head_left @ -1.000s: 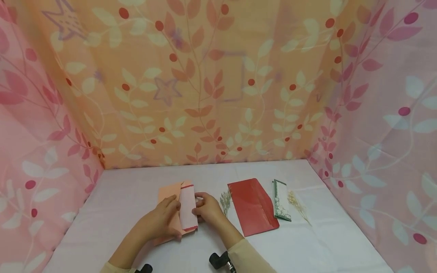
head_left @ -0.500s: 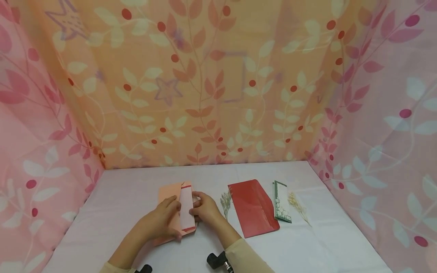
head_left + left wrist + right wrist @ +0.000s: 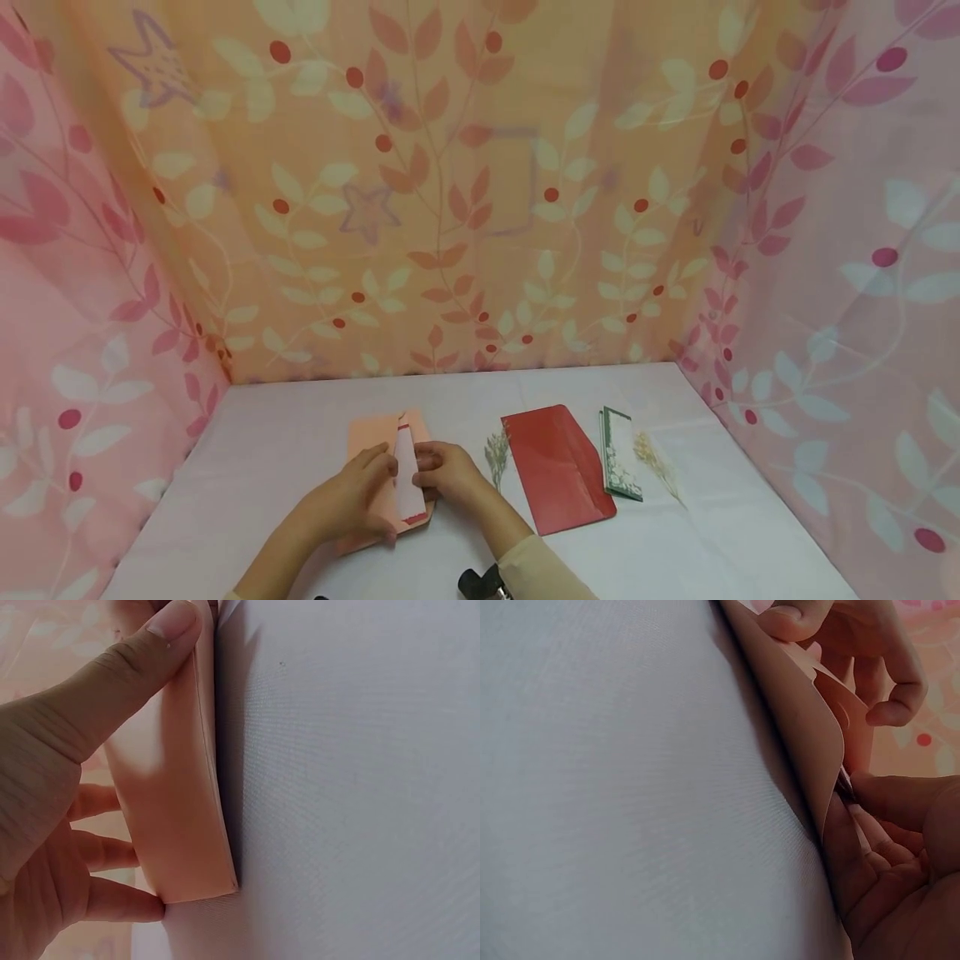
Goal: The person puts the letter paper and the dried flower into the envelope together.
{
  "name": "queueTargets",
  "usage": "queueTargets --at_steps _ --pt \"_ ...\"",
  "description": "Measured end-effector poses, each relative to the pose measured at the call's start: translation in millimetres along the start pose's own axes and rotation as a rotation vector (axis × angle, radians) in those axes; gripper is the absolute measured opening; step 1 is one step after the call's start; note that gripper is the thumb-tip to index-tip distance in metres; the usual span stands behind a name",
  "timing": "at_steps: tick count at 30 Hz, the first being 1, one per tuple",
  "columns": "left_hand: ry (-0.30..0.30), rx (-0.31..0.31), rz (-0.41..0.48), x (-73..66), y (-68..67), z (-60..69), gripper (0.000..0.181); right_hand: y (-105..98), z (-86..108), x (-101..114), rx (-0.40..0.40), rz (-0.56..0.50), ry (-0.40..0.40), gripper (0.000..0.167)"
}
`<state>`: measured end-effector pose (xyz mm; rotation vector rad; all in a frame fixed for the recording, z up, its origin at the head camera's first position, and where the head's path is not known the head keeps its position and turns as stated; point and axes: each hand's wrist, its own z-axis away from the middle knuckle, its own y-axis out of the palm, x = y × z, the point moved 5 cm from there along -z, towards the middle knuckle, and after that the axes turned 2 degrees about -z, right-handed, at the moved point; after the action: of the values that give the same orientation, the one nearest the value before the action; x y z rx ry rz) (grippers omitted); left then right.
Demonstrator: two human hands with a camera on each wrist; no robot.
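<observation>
Envelope, peach [image 3: 369, 431], lies on the white tabletop [image 3: 712, 542], left of centre, its mouth towards the right. The left hand [image 3: 351, 502] grips it, thumb at the near edge and fingers spread over the upper face; the left wrist view shows the thumb [image 3: 135, 679] pressed on its side. A white card [image 3: 407, 475] with red ends sits partly inside the mouth, the rest over the flap. The right hand [image 3: 448, 472] pinches the card's outer edge, thumb above and fingers below, close by the left hand; in the right wrist view the fingers hide most of that edge. To the right, a green sprig [image 3: 496, 456] lies just beside a red envelope [image 3: 555, 471]. Past that come a green-patterned card [image 3: 621, 458], near the red one's right edge, and a yellowish sprig [image 3: 654, 460]. Leaf-printed cloth [image 3: 450, 233] rises behind the table and at both sides.
</observation>
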<state>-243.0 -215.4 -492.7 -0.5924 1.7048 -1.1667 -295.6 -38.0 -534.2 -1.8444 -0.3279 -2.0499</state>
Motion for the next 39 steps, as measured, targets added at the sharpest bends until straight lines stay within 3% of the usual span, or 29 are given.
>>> queueTargets --at_steps 7,20,25,32,39 --pt "-0.015 0.001 -0.003 4.8 4.5 2.3 0.083 2.1 2.5 0.7 0.041 -0.038 0.011 0.055" --pt "-0.008 0.005 0.014 8.2 5.9 3.0 0.085 5.2 -0.6 -1.1 0.225 -0.117 0.013 0.066" --pt "-0.012 0.008 0.021 8.0 5.3 3.2 0.085 5.8 -4.4 -2.5 0.211 -0.105 0.024 0.069" --pt "0.0 -0.006 0.007 4.0 1.3 2.3 0.084 5.7 -12.1 1.7 0.134 -0.113 0.062 0.062" --pt "0.035 0.002 -0.004 -2.1 -1.2 2.3 0.082 10.6 -16.5 -2.7 0.161 -0.127 0.042 0.065"
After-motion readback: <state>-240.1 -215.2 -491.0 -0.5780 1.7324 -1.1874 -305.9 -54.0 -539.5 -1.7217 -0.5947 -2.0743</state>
